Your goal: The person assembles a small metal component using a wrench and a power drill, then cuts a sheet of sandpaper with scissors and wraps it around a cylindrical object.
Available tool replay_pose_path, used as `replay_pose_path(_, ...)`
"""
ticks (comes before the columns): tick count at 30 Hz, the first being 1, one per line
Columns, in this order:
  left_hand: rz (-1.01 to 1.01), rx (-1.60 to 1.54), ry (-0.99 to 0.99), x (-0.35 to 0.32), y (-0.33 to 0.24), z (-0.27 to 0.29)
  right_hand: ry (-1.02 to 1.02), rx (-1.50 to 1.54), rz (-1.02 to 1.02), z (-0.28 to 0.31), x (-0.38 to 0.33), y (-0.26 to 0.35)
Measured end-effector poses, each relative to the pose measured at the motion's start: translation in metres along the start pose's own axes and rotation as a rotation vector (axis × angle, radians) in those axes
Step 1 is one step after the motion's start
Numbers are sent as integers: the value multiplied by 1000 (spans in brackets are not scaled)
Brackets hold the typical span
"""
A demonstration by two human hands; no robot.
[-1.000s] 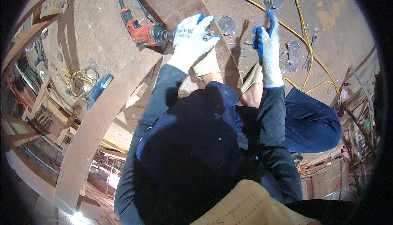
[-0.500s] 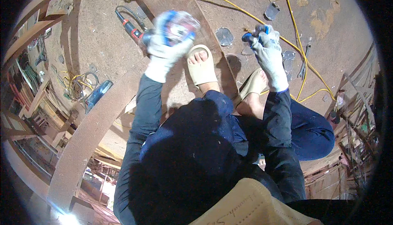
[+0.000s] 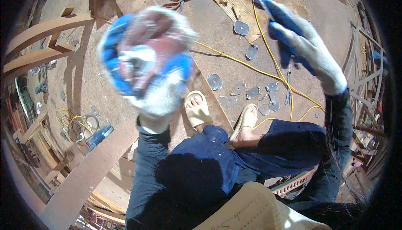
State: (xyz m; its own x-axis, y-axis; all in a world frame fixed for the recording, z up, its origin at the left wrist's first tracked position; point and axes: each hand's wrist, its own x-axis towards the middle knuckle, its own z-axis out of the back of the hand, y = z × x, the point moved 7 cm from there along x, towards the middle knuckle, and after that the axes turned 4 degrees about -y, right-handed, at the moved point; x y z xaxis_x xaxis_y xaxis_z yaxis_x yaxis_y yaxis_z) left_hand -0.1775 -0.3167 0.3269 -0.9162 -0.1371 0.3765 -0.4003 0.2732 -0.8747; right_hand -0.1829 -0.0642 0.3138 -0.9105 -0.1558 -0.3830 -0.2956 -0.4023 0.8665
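Note:
My left hand [image 3: 165, 91], in a white and blue work glove, is raised close to the camera. It is closed round the head of an angle grinder [image 3: 157, 52], whose reddish-brown disc and shiny centre face up. Motion blurs them, and the tool's body is hidden behind the hand. My right hand [image 3: 312, 45], gloved alike, reaches out at the upper right with its fingers stretched. A thin grey metal strip [image 3: 260, 1] lies at its fingertips; whether they touch it I cannot tell.
A wooden board [image 3: 211, 104] lies by my sandalled feet. Yellow cable [image 3: 234, 57] crosses the floor past a spanner [image 3: 288, 94] and several dark grey flat pieces [image 3: 241, 28]. Curved wooden frames [image 3: 50, 31] stand at the left, near a blue tool [image 3: 99, 138].
My left hand has come up toward the camera with the angle grinder, turning its disc into view. My right hand has moved up and rightward, and its fingers have gone from curled to stretched.

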Motion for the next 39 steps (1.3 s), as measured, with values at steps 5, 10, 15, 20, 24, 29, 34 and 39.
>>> replay_pose_path(5, -99, 1, 341, -26, 42, -82, -245, -139, 29, 47, -39, -13)
replay_pose_path(10, 128, 6, 660, -111, 138, -147, -389, -204, -18, 56, -82, -41)
replay_pose_path(15, 173, 244, 848, -134, 181, -187, -514, -545, 216, 49, -132, -69)
replay_pose_path(20, 375, -155, 720, -117, 199, -194, -605, -541, 58, 40, -169, -128)
replay_pose_path(24, 281, -81, 780, -121, 193, -195, -669, -454, 88, 32, -158, -130)
replay_pose_path(29, 415, -55, 794, -132, 201, -183, -518, -736, 69, 19, -137, -130)
replay_pose_path(34, 231, 209, 842, -132, 188, -177, -539, -713, 167, 22, -145, -120)
replay_pose_path(39, 439, -32, 852, -129, 185, -183, -484, -850, 22, 9, -146, -132)
